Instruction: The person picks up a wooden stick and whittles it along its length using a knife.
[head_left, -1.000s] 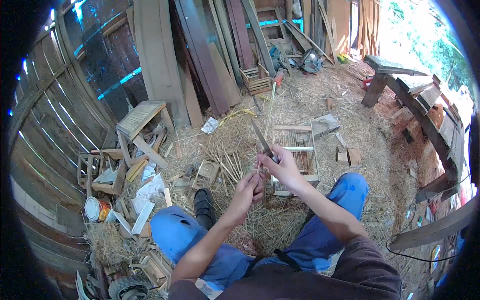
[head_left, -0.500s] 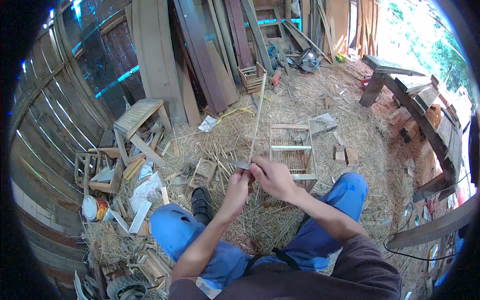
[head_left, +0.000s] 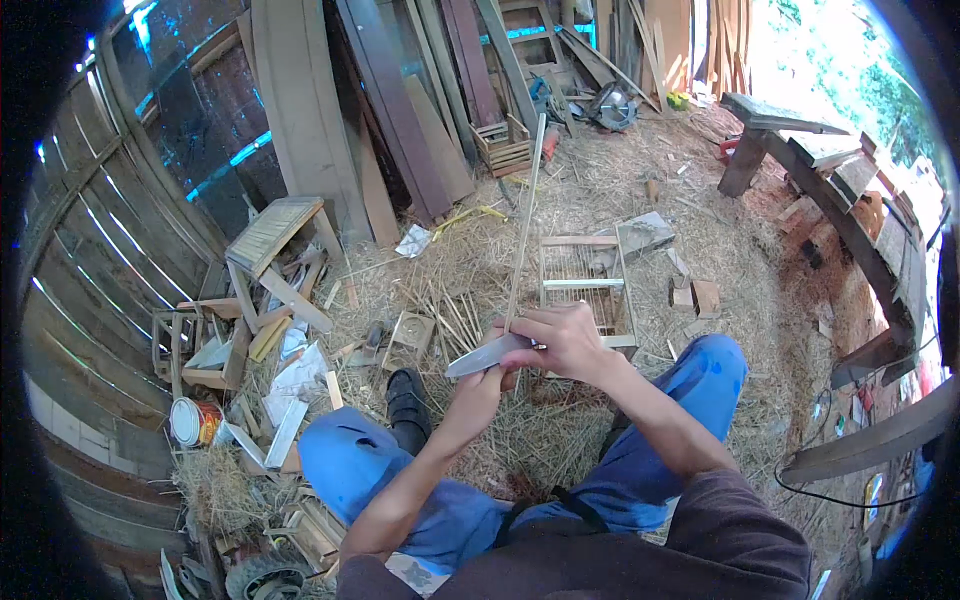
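Note:
In front of my knees, my right hand (head_left: 572, 342) is closed around the handle of a knife. Its broad, pale blade (head_left: 486, 356) points left, with the flat side turned up. My left hand (head_left: 476, 398) is closed just below the blade, around the lower part of a long thin wooden strip (head_left: 525, 225). From the hands, the strip slants up and away over the floor. Where the blade meets the strip is hidden by my fingers. Beneath and beyond my right hand stands a small wooden frame (head_left: 582, 284) with thin slats.
Straw and shavings cover the floor. Several thin sticks (head_left: 448, 318) lie by a small wooden block with a hole (head_left: 408, 340). A small slatted stool (head_left: 278, 235) stands left, a paint can (head_left: 193, 421) below it. Planks (head_left: 395, 110) lean at the back; a heavy bench (head_left: 835, 190) stands right.
The knife blade has turned to show more of its flat side and moved slightly lower. The strip stands a little higher and further right. My right hand has shifted slightly right.

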